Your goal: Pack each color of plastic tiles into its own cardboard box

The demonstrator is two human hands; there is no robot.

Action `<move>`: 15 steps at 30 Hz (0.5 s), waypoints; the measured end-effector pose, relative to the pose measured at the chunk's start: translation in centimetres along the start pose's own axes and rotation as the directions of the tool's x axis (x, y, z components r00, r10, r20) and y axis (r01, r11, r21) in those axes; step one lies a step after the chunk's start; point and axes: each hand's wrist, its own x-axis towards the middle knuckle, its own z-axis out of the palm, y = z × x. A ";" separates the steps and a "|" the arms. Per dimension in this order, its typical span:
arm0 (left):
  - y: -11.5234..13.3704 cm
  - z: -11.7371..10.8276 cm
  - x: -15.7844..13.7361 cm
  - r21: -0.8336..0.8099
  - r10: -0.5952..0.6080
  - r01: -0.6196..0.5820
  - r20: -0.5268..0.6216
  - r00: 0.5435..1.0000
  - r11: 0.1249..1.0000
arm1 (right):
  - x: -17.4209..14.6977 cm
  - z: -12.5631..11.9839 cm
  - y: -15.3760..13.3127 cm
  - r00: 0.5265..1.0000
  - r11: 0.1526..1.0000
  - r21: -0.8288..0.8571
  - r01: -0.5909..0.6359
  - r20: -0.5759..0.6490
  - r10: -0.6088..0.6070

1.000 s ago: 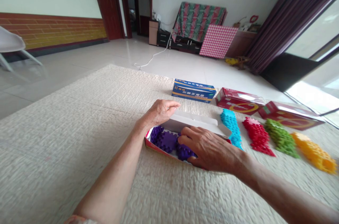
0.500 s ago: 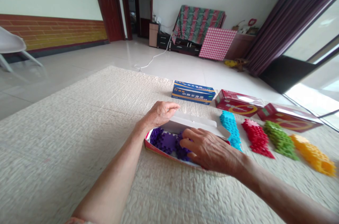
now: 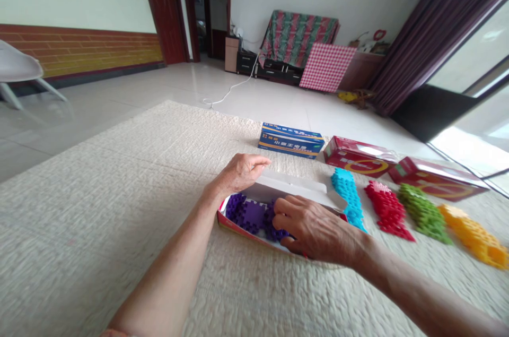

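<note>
Several purple, square, notched plastic pieces (image 3: 254, 213) lie in the near box, clustered at its left and middle; your own hand hides the right portion. Your right hand (image 3: 312, 223) reaches in from the right, fingers curled over the rightmost visible clump and thumb low on the near side; whether they have closed on a piece cannot be told. Note the small change: over the last second these fingers have shifted only slightly on the clump, while your left hand has kept its place. This suggests an adjustment inside the box rather than a removal; no purple piece shows outside it.

The container is a long, low cardboard box with a red outer wall (image 3: 238, 230) and pale interior. Its white-lined cardboard lid (image 3: 292, 186) stands raised along the far side. Your left hand (image 3: 240, 172) is at the lid's left end, fingers extended together; whether it pinches the edge cannot be told.

Outward to the right, on the cream quilted mat (image 3: 119, 183), lie four strips of similar plastic pieces: light blue (image 3: 349, 198), red (image 3: 387, 210), green (image 3: 424, 213) and yellow (image 3: 475, 239). Beyond stand a blue, oblong printed carton (image 3: 291, 143) and two dark-red, oblong printed cartons (image 3: 356, 159) (image 3: 439, 180); the contents of all three are not visible.
</note>
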 end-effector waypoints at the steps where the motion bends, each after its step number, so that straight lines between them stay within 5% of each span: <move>1: 0.0 0.0 0.0 0.001 0.000 0.000 0.000 1.000 1.000 | 0.0 0.0 0.0 1.000 1.000 -0.001 -0.003 -0.003 0.003; 15: 0.0 0.0 0.0 0.000 -0.002 0.002 0.004 1.000 1.000 | -0.1 -0.1 0.0 1.000 0.999 -0.048 -0.015 -0.027 0.014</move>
